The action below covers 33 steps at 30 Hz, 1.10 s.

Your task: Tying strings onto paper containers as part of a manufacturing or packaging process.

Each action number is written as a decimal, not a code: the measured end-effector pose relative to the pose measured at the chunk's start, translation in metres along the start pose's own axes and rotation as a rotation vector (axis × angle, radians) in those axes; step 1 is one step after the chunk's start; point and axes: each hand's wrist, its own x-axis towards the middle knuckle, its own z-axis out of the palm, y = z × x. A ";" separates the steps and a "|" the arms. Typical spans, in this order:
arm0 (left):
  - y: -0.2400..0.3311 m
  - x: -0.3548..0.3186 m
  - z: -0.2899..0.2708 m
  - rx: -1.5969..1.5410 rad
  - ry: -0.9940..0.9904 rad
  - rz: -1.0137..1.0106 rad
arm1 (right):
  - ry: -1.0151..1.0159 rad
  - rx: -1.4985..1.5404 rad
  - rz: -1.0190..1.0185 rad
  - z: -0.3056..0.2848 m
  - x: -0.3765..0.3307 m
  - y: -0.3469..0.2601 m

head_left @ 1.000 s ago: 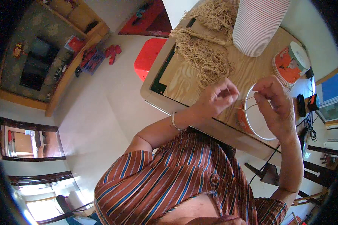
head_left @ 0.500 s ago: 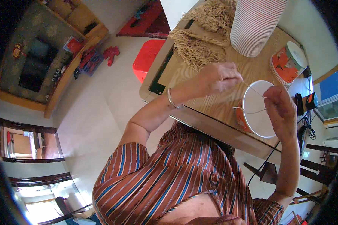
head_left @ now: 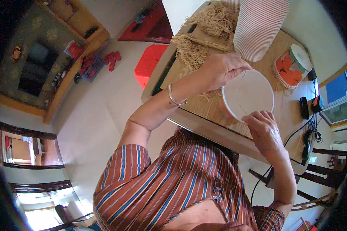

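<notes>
A white paper bucket (head_left: 254,92) with an orange outer side is tilted on the wooden table, its mouth facing me. My left hand (head_left: 225,69) is closed in a pinch on a thin string at the bucket's far rim. At the near rim, my right hand (head_left: 263,130) pinches too, its thumb and fingertips at the edge. The thin string (head_left: 240,104) runs across the bucket's mouth between the two hands; its ends are hidden by my fingers. Beyond my left hand lie bundles of beige strings (head_left: 198,50).
A tall stack of white buckets (head_left: 260,30) rises at the table's far side. Orange-patterned buckets (head_left: 291,69) stand at right, near black cables and adapters (head_left: 316,104). A red stool (head_left: 150,63) is beside the table (head_left: 216,109). A dark wooden chair (head_left: 324,173) stands at right.
The bucket has shifted left and tilted more toward me. My right hand has come down and left to its near rim; my left hand has moved slightly up, to the far rim.
</notes>
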 end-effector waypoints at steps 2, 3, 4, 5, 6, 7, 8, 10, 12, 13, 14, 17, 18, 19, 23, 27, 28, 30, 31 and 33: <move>0.006 -0.001 -0.008 -0.005 -0.013 0.003 | -0.012 0.021 0.017 -0.009 -0.002 0.004; 0.008 -0.001 -0.011 -0.012 -0.028 0.011 | -0.013 0.012 0.013 -0.014 -0.002 0.008; 0.010 -0.002 -0.014 -0.009 -0.024 0.009 | -0.033 0.004 0.012 -0.017 0.000 0.011; 0.011 -0.003 -0.017 -0.025 -0.032 0.012 | -0.016 0.010 -0.006 -0.017 0.000 0.017; 0.012 -0.003 -0.020 -0.040 -0.038 0.016 | 0.001 0.016 -0.025 -0.017 0.001 0.024; 0.013 -0.002 -0.021 -0.036 -0.034 0.015 | -0.037 0.001 0.010 -0.021 0.002 0.028; 0.015 -0.001 -0.022 -0.070 -0.033 0.013 | -0.045 -0.045 -0.002 -0.026 0.003 0.031; 0.018 -0.001 -0.024 -0.105 -0.031 0.009 | -0.062 -0.102 0.003 -0.037 0.004 0.035; 0.022 -0.001 -0.026 -0.136 -0.046 0.063 | -0.023 -0.126 -0.026 -0.036 0.006 0.045; 0.024 -0.002 -0.025 -0.136 -0.044 0.063 | 0.017 -0.150 -0.052 -0.036 0.006 0.048; 0.026 -0.002 -0.022 -0.110 -0.084 0.072 | 0.017 -0.152 -0.051 -0.036 0.002 0.051; 0.025 -0.003 -0.018 -0.008 -0.142 0.107 | 0.132 -0.241 0.025 -0.039 0.001 0.052; 0.025 -0.004 -0.017 0.063 -0.164 0.130 | 0.130 -0.234 0.016 -0.040 0.006 0.047; 0.025 -0.003 -0.016 0.063 -0.165 0.128 | 0.220 -0.050 0.076 -0.041 0.011 0.039; 0.031 0.007 -0.003 0.081 -0.097 0.172 | 0.317 0.795 0.376 -0.036 0.044 -0.004; 0.037 0.019 -0.010 0.115 -0.169 -0.012 | 0.187 1.158 0.413 -0.029 0.068 -0.001; 0.037 0.021 -0.012 0.117 -0.170 -0.013 | 0.255 1.105 0.374 -0.024 0.069 0.004; 0.038 0.023 -0.017 0.052 -0.242 -0.152 | 0.218 1.059 0.382 -0.025 0.064 0.016; 0.038 0.023 -0.019 0.055 -0.241 -0.157 | 0.184 1.011 0.391 -0.024 0.063 0.019; 0.036 0.024 -0.022 0.023 -0.344 -0.175 | 0.211 0.980 0.385 -0.023 0.061 0.019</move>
